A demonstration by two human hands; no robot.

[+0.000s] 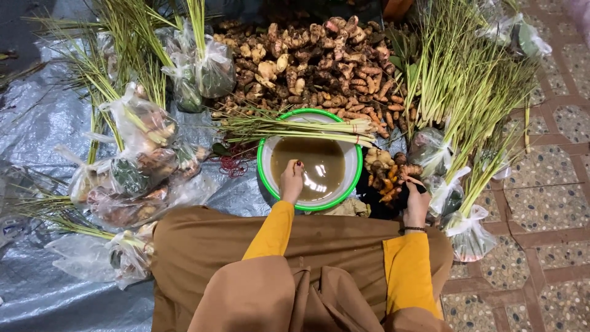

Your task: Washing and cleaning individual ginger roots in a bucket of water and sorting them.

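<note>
Muddy brown water fills a white basin with a green rim point(263, 161) at the centre of the view. The left hand point(292, 182) hangs over the basin's 7 o'clock edge, fingers curled around something small and dark at the tips; what it is cannot be made out. The right hand point(416, 201), at 3 o'clock from the basin, is closed on a thin dark object whose tip pokes out toward 10 o'clock, too small to identify. It rests at the edge of a small heap of turmeric and ginger pieces point(386, 173) lying on a dark cloth, partly hidden by the hand.

A tied bundle of lemongrass stalks point(295, 126) lies across the basin's 12 o'clock rim. Beyond it, a large pile of ginger roots point(313, 64) runs toward 12 o'clock and is cut off by the top of the frame. At 2 o'clock stands a mass of loose lemongrass point(458, 80), with clear bags point(467, 237) of stalks below it at 4 o'clock. At 9 o'clock more filled clear bags point(138, 163) lie on a grey plastic sheet point(37, 123); their contents blur behind the creased film. Yellow sleeves and a brown robe point(203, 246) cover the arms and lap at 6 o'clock.
</note>
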